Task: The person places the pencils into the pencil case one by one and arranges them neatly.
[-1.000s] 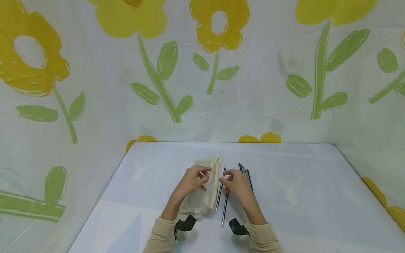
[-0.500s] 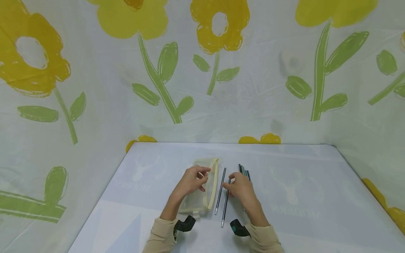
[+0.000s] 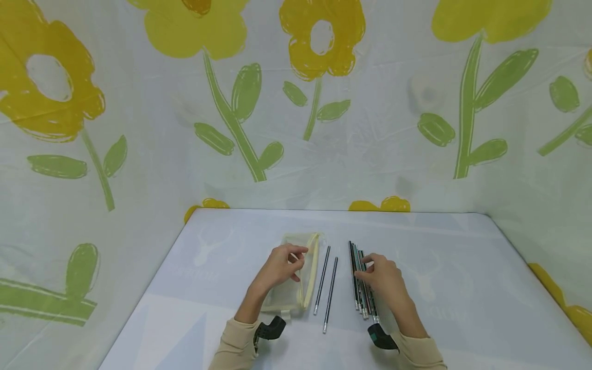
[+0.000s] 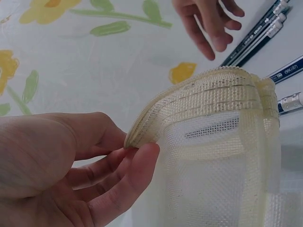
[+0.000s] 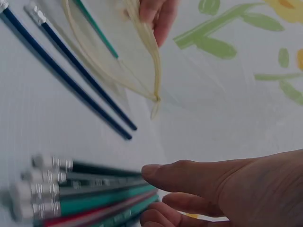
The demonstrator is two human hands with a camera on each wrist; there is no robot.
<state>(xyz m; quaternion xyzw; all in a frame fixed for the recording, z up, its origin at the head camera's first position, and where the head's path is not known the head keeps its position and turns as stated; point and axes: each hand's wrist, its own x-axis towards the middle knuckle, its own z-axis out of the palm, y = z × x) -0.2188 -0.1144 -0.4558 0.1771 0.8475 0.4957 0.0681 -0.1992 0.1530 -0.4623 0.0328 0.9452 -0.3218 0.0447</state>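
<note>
My left hand (image 3: 283, 263) pinches the zipper edge of a pale yellow mesh pouch (image 4: 208, 165), between thumb and fingers. The pouch's mouth gapes, and a green pencil (image 5: 97, 28) shows inside it in the right wrist view. My right hand (image 3: 386, 277) is over a bundle of pencils (image 3: 363, 303), thumb and fingers apart and loosely bent. Nothing is plainly held there. White erasers with metal bands cap the pencils, which are dark, green and red. Between pouch and bundle lie two dark pencils, one nearer the pouch (image 3: 322, 280) and one nearer the bundle (image 3: 330, 297).
A white tabletop (image 3: 462, 288) with faint printed patterns bears everything. Behind and at the sides hangs a white cloth (image 3: 379, 154) printed with yellow flowers. A dark camera mount sits on the left wrist (image 3: 271, 328) and another on the right wrist (image 3: 382, 337).
My right hand has moved right, away from the pouch and past the two loose pencils, to the bundle. My left hand stays at the pouch's edge.
</note>
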